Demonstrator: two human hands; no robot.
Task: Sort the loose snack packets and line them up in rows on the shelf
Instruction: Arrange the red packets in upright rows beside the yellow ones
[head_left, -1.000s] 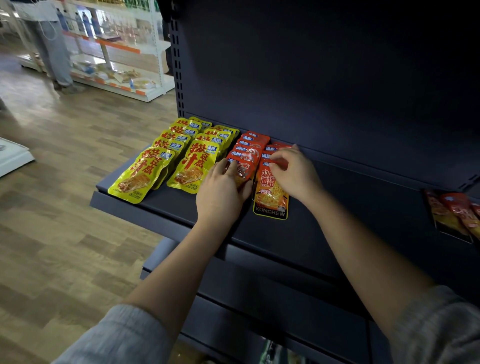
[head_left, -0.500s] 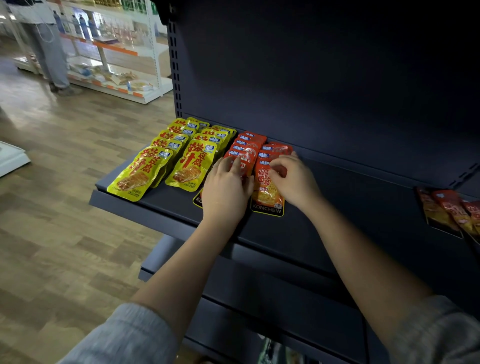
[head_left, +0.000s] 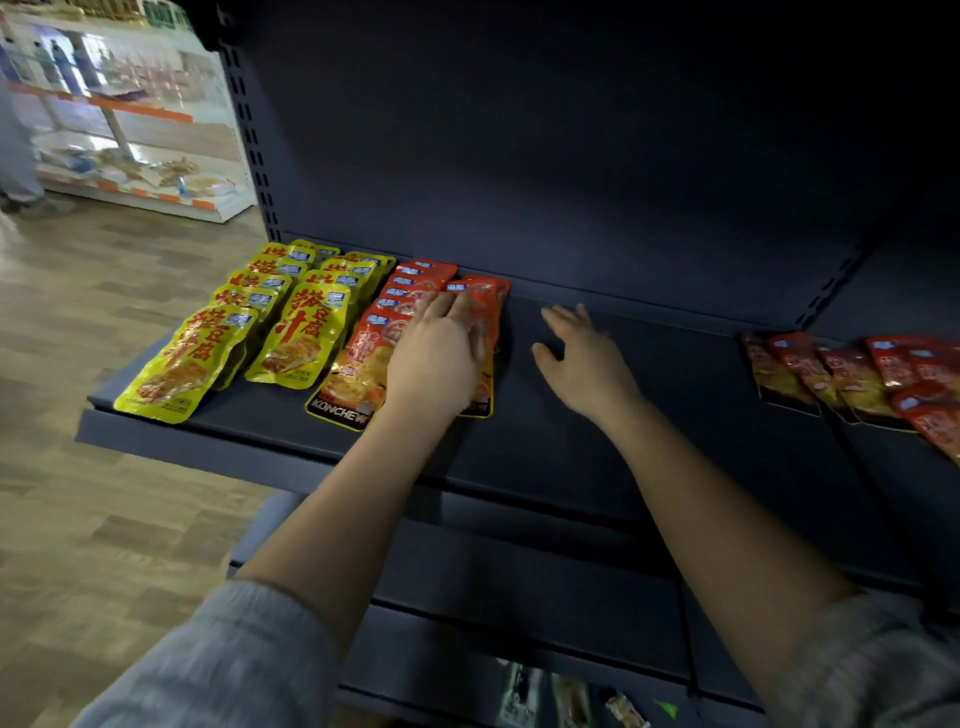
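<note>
The red-and-orange foil snack packets (head_left: 415, 306) lay in two overlapping rows on the dark blue metal shelf (head_left: 571, 441), running from the back panel toward the front lip, just right of two rows of yellow foil snack packets (head_left: 270, 322) that already looked squared up. Your left hand (head_left: 441, 353) rested flat across both red rows, its fingers (head_left: 452, 304) straight and spread, pressing on the packets rather than gripping any. Your right hand (head_left: 582, 358) hovered just beside the red rows over bare shelf, fingers (head_left: 561, 317) loosely extended and holding nothing; motion blur left their exact spread hard to read. Well apart, at the far right of the shelf, a loose pile of red foil packets (head_left: 857, 379) sprawled at mixed angles, unsorted.

By my reading, you were finishing the tidying of the red rows, with the loose pile as the work remaining. The next move called for your right hand to reach across to that pile, take a packet or a few, and bring them over to extend the red rows or begin a new one on the bare stretch between, while your left hand steadied the rows so the slippery foil would not fan out of line
</note>
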